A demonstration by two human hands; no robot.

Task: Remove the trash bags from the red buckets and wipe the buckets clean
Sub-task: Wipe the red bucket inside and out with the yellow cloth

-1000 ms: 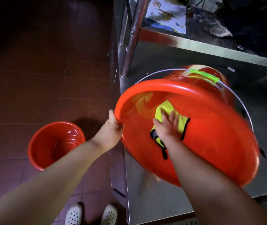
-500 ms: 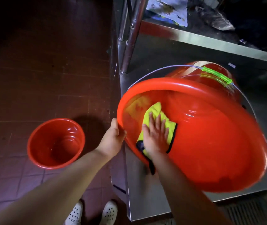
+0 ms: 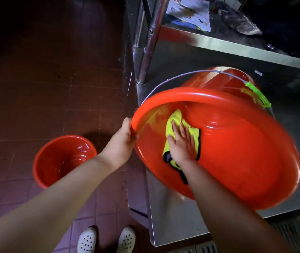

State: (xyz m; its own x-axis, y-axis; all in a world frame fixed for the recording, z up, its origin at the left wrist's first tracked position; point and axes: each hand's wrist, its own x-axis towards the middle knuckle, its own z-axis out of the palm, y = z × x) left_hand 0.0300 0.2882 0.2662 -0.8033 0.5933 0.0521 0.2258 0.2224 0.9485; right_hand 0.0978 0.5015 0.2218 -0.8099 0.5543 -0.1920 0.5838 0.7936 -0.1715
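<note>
While my left hand [image 3: 121,143] grips the rim of the tilted red bucket [image 3: 236,161] at the steel shelf's [image 3: 173,216] front-left corner and my flat right hand [image 3: 181,143] presses the yellow cloth [image 3: 175,118] inside, hard wiping could slide it off.

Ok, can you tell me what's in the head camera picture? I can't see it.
A right hand presses a yellow cloth inside a big tilted red bucket on a steel table, while the left hand grips its rim. A smaller red bucket stands on the floor.
</note>
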